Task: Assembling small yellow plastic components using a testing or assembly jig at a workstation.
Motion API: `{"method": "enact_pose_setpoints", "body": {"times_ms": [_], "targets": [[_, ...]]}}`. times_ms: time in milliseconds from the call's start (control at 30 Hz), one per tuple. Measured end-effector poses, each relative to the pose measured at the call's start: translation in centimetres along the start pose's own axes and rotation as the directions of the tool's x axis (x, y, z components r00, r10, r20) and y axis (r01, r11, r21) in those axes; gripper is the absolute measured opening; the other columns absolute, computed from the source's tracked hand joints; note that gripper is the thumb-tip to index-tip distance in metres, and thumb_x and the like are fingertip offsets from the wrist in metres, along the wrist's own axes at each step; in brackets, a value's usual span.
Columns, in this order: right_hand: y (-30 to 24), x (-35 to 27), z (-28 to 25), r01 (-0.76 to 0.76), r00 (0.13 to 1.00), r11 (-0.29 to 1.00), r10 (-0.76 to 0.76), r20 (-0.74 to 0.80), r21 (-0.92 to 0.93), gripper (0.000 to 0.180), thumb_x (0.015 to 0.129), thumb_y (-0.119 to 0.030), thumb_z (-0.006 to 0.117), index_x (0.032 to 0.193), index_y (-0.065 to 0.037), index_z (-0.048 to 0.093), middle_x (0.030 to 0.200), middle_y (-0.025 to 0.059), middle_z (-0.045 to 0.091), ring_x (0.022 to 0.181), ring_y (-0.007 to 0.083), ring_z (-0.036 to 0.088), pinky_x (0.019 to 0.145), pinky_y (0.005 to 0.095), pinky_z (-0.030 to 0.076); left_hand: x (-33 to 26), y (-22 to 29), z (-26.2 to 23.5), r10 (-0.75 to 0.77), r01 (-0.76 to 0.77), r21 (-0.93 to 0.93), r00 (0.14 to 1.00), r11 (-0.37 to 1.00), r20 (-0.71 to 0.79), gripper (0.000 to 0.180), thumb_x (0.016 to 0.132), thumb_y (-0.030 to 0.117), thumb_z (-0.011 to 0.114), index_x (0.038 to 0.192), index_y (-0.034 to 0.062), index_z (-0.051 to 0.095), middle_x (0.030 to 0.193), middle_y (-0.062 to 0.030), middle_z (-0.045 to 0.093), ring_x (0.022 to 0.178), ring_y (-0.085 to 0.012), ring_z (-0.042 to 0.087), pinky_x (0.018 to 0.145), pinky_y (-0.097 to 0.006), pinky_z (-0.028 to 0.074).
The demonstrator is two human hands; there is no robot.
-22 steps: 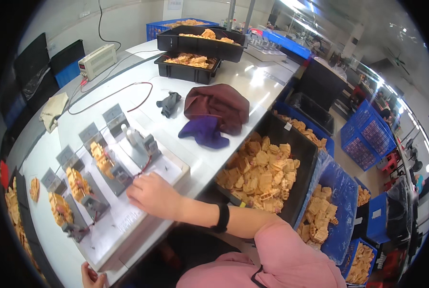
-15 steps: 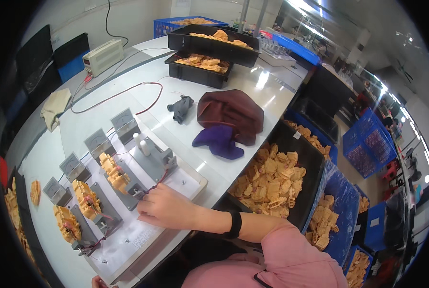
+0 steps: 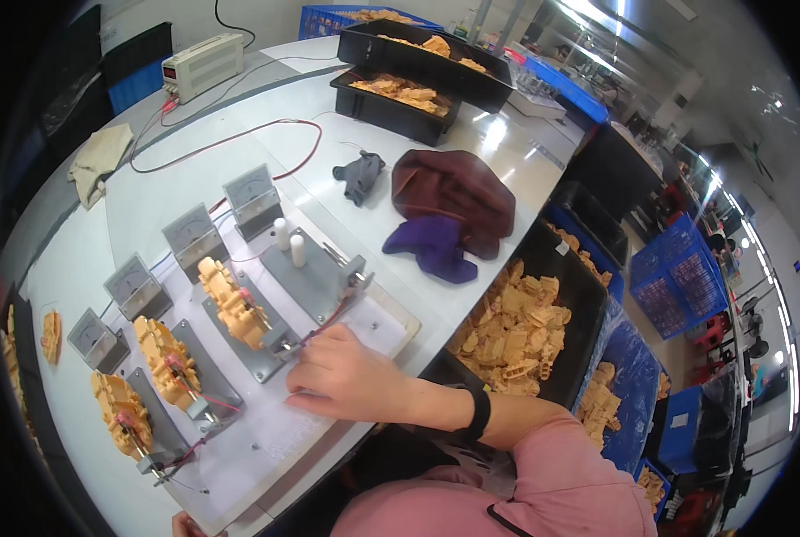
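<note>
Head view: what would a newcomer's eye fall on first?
Probably the row of gray fixtures on the white board, left of centre; three hold tan parts, with the right hand near them. Then the black bin heaped with tan pieces, right of the table. The maroon cloth and purple cloth also stand out, crumpled on the table.

From the head-worn fisheye, above the near edge, we look down across the desk (image 3: pixel 239 152) at close range.

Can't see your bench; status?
Right hand by third fixture from left; left hand mostly out of view. Yellow parts on three fixtures. Cloths off board.
</note>
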State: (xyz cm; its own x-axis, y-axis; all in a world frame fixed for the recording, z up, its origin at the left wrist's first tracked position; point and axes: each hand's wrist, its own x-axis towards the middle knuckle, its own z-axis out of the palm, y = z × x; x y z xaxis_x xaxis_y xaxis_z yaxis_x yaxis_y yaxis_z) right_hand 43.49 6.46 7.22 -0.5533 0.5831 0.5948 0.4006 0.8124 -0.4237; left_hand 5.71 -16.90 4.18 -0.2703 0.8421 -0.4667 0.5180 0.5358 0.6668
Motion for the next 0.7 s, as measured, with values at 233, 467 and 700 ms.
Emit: {"method": "enact_pose_setpoints", "body": {"times_ms": [233,467,700], "targets": [[0.1,-0.4,0.7,-0.05,0.997,0.999,0.049,0.064,0.021,0.019,0.08,-0.024,0.078,0.086,-0.012,0.063,0.076,0.0016,0.048,0.078,0.0222,0.054,0.083,0.0366,0.042,-0.4,-0.3,-0.5,-0.035,0.035,0.005,0.999,0.999,0.0,0.061,0.082,0.019,0.081,0.13,-0.0027,0.05,0.102,-0.0055,0.053,0.089,-0.0165,0.049,0.081,-0.029,0.045],[-0.1,0.0,-0.3,-0.039,0.998,0.999,0.04,0.054,-0.025,0.023,0.078,-0.024,0.079,0.087,-0.01,0.063,0.076,0.0031,0.047,0.077,0.0235,0.053,0.083,0.0386,0.043,-0.5,-1.6,-0.9,-0.197,0.207,-0.088,0.974,0.974,0.11,0.077,0.083,0.011,0.078,0.143,-0.0079,0.034,0.145,-0.0214,0.042,0.134,-0.0248,0.041,0.11,-0.037,0.036],[-0.1,-0.2,0.1,-0.03,0.998,0.999,0.031,0.047,-0.017,0.022,0.079,-0.023,0.077,0.088,-0.01,0.062,0.079,0.0042,0.049,0.082,0.0238,0.055,0.087,0.0392,0.043,-0.7,1.4,-1.0,-0.162,0.172,-0.052,0.974,0.984,0.156,0.073,0.085,0.014,0.077,0.142,-0.008,0.036,0.142,-0.0214,0.045,0.132,-0.0257,0.042,0.109,-0.037,0.035]]}}
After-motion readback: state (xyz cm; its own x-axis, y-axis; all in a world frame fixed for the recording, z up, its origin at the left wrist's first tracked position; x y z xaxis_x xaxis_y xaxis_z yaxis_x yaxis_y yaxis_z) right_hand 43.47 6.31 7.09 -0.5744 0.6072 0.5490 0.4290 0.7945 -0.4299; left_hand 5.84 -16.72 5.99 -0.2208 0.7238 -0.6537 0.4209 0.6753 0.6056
